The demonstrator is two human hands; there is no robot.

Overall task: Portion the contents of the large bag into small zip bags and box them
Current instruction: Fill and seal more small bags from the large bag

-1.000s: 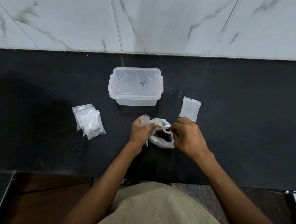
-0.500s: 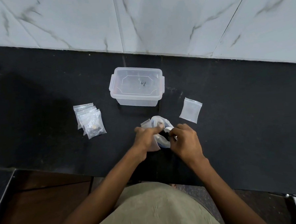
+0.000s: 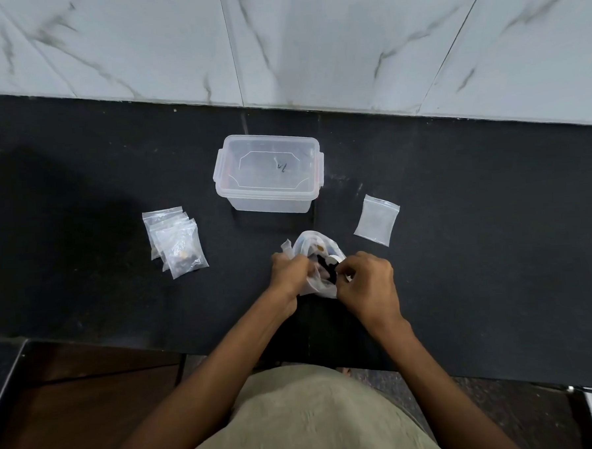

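Seen from above on a black worktop (image 3: 460,250): large bag (image 3: 318,254) of clear plastic, mouth gaping, gripped at its left edge by the left hand (image 3: 290,274), fingers curled round the film together with a crumpled wisp of plastic (whether a small zip bag, not clear). Opposite, right hand (image 3: 368,282) curled at the bag's right rim, fingertips pinching something small and pale at the mouth; exact item too small to tell. Inside the bag, dark pieces and one brownish bit visible through the opening.

Just behind the hands, lidded clear box (image 3: 269,172), side clips down, a scribbled mark on its lid, standing apart from the bag. To the left, well clear of the hands, a fanned stack of small zip bags (image 3: 175,241), the topmost holding a few dark and tan bits. To the right of the box and near the large bag, one flat zip bag (image 3: 377,224), lying at a slight tilt, apparently unfilled.

Behind everything, a white marble-veined wall (image 3: 312,45); in the foreground, a beige garment (image 3: 308,416) on the person's torso.
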